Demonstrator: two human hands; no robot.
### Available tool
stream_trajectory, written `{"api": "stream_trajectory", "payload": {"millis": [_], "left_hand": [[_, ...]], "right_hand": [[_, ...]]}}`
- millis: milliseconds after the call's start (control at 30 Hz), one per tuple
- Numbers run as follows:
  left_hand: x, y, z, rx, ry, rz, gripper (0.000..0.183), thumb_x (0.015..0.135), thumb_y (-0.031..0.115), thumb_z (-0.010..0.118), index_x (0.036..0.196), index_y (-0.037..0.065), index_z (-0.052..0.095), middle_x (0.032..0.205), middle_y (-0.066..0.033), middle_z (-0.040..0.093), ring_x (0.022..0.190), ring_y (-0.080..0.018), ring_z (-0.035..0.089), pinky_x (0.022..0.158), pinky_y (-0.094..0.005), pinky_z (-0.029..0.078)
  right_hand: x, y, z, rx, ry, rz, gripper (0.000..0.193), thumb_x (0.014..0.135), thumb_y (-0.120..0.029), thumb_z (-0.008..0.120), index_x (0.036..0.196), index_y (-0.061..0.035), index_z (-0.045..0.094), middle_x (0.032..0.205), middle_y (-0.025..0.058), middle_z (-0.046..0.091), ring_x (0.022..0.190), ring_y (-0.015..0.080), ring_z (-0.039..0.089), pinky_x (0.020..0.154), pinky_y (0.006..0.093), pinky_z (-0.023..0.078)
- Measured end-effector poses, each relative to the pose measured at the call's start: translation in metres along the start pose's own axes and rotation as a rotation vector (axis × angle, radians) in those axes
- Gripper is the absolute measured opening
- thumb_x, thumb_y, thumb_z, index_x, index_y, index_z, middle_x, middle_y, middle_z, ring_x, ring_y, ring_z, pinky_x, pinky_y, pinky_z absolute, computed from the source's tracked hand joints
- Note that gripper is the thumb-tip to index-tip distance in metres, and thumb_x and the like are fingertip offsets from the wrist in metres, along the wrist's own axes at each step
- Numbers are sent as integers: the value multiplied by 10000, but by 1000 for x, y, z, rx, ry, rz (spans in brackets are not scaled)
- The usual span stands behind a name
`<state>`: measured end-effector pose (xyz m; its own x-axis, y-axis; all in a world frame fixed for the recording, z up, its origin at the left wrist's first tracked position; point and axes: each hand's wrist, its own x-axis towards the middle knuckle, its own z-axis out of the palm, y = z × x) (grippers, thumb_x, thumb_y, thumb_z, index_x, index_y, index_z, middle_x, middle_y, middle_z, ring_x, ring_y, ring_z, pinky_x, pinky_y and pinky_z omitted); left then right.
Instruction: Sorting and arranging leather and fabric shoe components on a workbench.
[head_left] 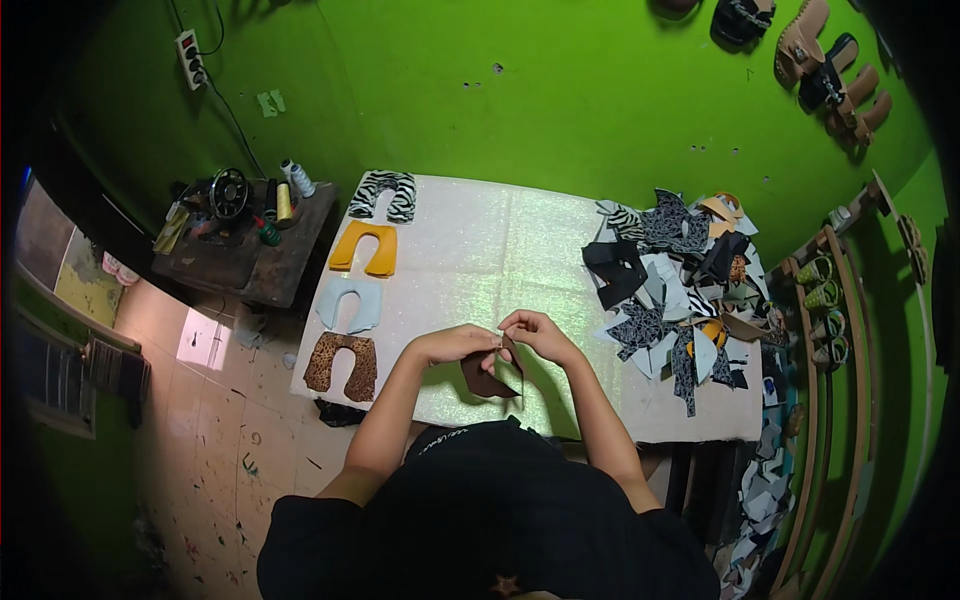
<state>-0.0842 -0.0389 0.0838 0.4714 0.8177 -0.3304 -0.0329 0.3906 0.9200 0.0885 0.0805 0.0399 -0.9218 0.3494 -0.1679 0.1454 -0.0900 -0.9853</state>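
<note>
Brown piece [487, 383]: one, held up in both hands over the near side of the tabletop [540, 240], lower end hanging free; folded or just curled, cannot tell.
Left hand [452, 343]: fingers drawn into a pinch on the piece's upper part, fingertips showing against the brown.
Right hand [542, 336]: fingers nearly together at the piece's top, close against the left hand's; seem to grip it too, exact hold too small to tell.
Slip risk: my guess, the piece could drop, so little of it being pinched.
Crease risk: uneven pull between the hands might bend it or skew its edge.
U-shapes: four, in a column at left: zebra [386, 181], yellow [350, 250], pale [333, 303], leopard [322, 362]. Single or stacked, cannot tell. Left forearm lies near the leopard one; a careless swing might knock it askew.
Scraps [665, 280]: one heap at right, overlapping, beyond counting.
Side table [268, 272]: one sewing machine [230, 193]; three spools, two whitish [302, 181], one yellow [284, 203].
Wall [430, 70]: one power strip [190, 60]; several sandals [803, 42] upper right, some cut off by the dark rim.
</note>
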Motion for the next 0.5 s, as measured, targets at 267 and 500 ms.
{"api": "stream_trajectory", "payload": {"millis": [267, 500], "left_hand": [[-41, -2, -15, 75, 186, 52, 287, 933, 187, 349, 1018, -14, 535, 630, -16, 526, 610, -74, 511, 642, -208, 416], [-65, -19, -28, 8, 219, 115, 249, 906, 157, 406, 1009, -22, 543, 709, -37, 590, 663, -93, 548, 649, -221, 430]], "right_hand": [[20, -14, 35, 48, 107, 10, 318, 836, -162, 536, 1130, -49, 496, 924, 47, 587, 833, 126, 559, 784, 269, 444], [31, -22, 59, 110, 18, -1, 287, 777, -95, 614, 1031, 20, 545, 843, 56, 614, 763, 107, 580, 702, 229, 461]]}}
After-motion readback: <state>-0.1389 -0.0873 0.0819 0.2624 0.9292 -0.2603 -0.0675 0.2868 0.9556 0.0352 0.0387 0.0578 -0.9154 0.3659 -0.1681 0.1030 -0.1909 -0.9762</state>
